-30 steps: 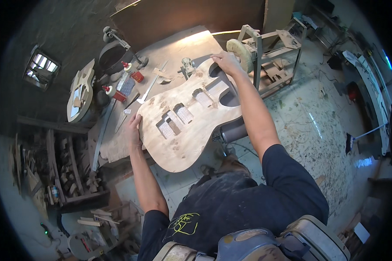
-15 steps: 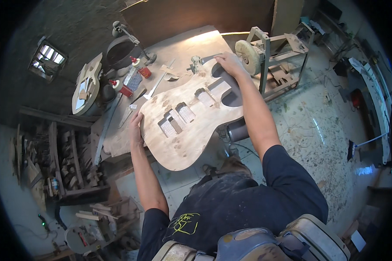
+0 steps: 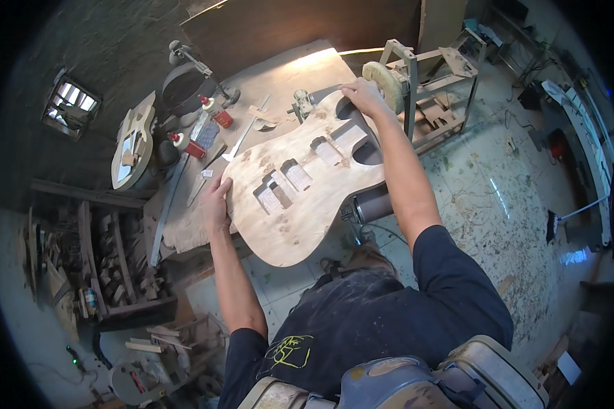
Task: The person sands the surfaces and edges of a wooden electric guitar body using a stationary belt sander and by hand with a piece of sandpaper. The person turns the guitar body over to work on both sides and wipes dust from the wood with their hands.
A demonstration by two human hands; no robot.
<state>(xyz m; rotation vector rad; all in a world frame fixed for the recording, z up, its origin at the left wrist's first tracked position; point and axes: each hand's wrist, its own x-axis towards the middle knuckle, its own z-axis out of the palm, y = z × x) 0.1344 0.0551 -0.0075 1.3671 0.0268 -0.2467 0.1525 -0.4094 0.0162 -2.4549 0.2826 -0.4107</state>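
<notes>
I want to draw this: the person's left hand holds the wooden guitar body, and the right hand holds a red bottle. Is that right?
Not quite. The right hand holds the far end of the guitar body too, as the head view shows. The left hand part is right.

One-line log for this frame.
left hand: gripping left edge of guitar body | right hand: gripping its far horn | two red-and-white bottles: on workbench
</notes>
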